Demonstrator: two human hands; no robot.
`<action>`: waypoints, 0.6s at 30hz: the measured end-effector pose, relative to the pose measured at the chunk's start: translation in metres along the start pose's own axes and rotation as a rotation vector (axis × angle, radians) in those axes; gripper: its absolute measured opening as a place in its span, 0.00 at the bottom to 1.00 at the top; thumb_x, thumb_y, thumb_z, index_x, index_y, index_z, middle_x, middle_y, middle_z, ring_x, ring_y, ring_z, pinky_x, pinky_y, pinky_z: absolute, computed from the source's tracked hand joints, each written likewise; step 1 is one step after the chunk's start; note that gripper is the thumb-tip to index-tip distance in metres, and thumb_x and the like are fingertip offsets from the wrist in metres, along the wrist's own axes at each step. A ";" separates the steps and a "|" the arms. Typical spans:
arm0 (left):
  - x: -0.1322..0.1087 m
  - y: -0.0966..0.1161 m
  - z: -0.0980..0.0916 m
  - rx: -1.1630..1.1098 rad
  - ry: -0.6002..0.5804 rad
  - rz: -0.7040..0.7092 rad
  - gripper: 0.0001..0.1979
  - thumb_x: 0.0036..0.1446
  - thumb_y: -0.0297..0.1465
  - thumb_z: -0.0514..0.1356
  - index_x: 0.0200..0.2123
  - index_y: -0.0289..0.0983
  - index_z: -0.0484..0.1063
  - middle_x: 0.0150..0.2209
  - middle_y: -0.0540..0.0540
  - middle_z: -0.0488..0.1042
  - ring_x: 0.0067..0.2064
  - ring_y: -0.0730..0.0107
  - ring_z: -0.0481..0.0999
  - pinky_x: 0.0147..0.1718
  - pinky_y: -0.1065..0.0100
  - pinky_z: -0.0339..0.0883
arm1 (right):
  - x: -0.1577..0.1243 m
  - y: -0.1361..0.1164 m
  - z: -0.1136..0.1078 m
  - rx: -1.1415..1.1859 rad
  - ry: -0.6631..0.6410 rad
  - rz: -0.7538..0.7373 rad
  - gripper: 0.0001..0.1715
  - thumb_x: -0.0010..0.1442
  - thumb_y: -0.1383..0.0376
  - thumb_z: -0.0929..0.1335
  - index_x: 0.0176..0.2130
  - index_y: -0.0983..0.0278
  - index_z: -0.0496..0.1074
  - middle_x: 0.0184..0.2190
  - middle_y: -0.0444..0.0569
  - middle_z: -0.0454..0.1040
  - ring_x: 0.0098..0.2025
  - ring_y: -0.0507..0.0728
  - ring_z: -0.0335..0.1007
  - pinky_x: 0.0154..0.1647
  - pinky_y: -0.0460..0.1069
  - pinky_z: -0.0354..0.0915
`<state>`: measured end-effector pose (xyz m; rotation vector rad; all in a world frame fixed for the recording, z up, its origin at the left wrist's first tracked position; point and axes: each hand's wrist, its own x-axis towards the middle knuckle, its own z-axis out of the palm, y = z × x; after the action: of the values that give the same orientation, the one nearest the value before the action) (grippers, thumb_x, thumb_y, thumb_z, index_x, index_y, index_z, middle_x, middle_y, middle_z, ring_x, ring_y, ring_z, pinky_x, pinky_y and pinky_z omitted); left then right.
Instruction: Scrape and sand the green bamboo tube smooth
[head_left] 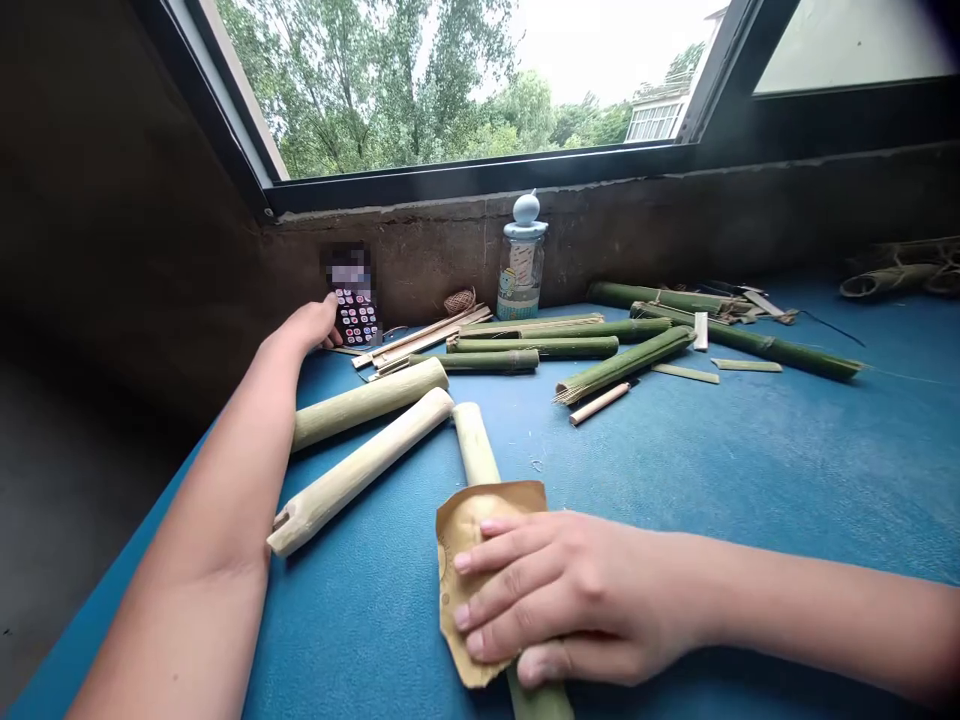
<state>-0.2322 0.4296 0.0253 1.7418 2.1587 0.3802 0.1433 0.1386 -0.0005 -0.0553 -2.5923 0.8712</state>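
Note:
My left hand (317,322) is stretched out to a smartphone (355,305) that stands upright against the wall. Its thumb and curled fingers close on the phone's left edge, and the lit screen shows app icons. Under my right hand (559,595) lies a piece of brown sandpaper (459,600), pressed over a pale green bamboo tube (478,445). The right fingers are bent over the sandpaper, with the thumb beside the tube. Between my arms, two more peeled bamboo tubes lie slanted: a pale one (367,470) with a notched end and a greener one (371,402) behind my left forearm.
Several green bamboo pieces (622,365) and thin strips lie across the back of the blue table (787,470). By the wall stand a clear jar (519,265) with a blue lid and a ball of twine (459,301). A window (480,90) is above; the table's left edge drops off.

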 end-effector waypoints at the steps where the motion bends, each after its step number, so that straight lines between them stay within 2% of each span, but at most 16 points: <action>1: -0.001 0.000 0.000 -0.004 -0.016 -0.008 0.17 0.69 0.42 0.59 0.47 0.32 0.74 0.43 0.43 0.76 0.42 0.63 0.78 0.43 0.58 0.75 | -0.004 0.007 -0.004 -0.040 0.037 0.013 0.17 0.69 0.65 0.66 0.51 0.74 0.77 0.55 0.55 0.78 0.67 0.57 0.65 0.74 0.51 0.49; 4: -0.005 0.000 0.000 -0.016 -0.053 0.003 0.18 0.69 0.42 0.58 0.52 0.33 0.72 0.46 0.42 0.75 0.42 0.63 0.78 0.42 0.58 0.75 | -0.022 0.040 -0.023 -0.156 0.203 0.141 0.18 0.71 0.66 0.64 0.55 0.70 0.76 0.58 0.56 0.76 0.69 0.57 0.61 0.73 0.56 0.53; 6: -0.008 0.001 0.001 -0.020 -0.071 0.020 0.20 0.69 0.42 0.58 0.54 0.34 0.71 0.46 0.41 0.75 0.42 0.63 0.77 0.42 0.58 0.75 | -0.028 0.050 -0.030 -0.184 0.284 0.232 0.18 0.71 0.66 0.63 0.55 0.67 0.76 0.58 0.56 0.75 0.70 0.58 0.58 0.72 0.59 0.54; 8: -0.010 0.002 0.001 -0.015 -0.070 0.033 0.20 0.69 0.43 0.58 0.54 0.34 0.71 0.46 0.42 0.75 0.42 0.63 0.77 0.42 0.57 0.75 | -0.024 0.041 -0.025 -0.140 0.266 0.215 0.17 0.71 0.66 0.63 0.54 0.67 0.76 0.57 0.56 0.77 0.69 0.57 0.62 0.72 0.58 0.54; 11: -0.010 0.004 0.000 -0.005 -0.019 0.028 0.19 0.68 0.43 0.58 0.52 0.33 0.72 0.46 0.42 0.75 0.42 0.62 0.77 0.43 0.57 0.75 | -0.006 0.008 -0.006 -0.023 0.109 0.047 0.17 0.69 0.67 0.65 0.51 0.73 0.77 0.53 0.58 0.79 0.63 0.56 0.70 0.73 0.52 0.54; 13: -0.008 0.005 0.000 0.000 0.020 0.011 0.19 0.68 0.43 0.58 0.51 0.33 0.72 0.46 0.42 0.75 0.43 0.62 0.77 0.43 0.57 0.74 | 0.001 -0.004 0.002 0.004 0.035 -0.031 0.16 0.69 0.67 0.66 0.49 0.76 0.77 0.51 0.58 0.80 0.61 0.57 0.72 0.72 0.49 0.55; 15: -0.006 0.006 0.001 0.005 0.043 -0.005 0.19 0.68 0.43 0.58 0.50 0.33 0.73 0.45 0.42 0.75 0.43 0.62 0.78 0.44 0.57 0.74 | -0.002 0.004 -0.002 -0.011 0.043 -0.043 0.16 0.69 0.66 0.66 0.49 0.75 0.78 0.51 0.58 0.80 0.61 0.57 0.72 0.72 0.49 0.55; 18: -0.003 0.007 0.001 0.023 0.064 -0.013 0.20 0.69 0.44 0.58 0.50 0.33 0.73 0.45 0.42 0.76 0.42 0.63 0.78 0.43 0.57 0.75 | -0.017 0.032 -0.019 -0.087 0.181 0.092 0.16 0.70 0.67 0.64 0.51 0.70 0.77 0.53 0.55 0.79 0.63 0.57 0.69 0.72 0.55 0.56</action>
<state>-0.2248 0.4283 0.0280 1.7494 2.2261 0.4153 0.1634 0.1724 -0.0111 -0.2671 -2.4721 0.7469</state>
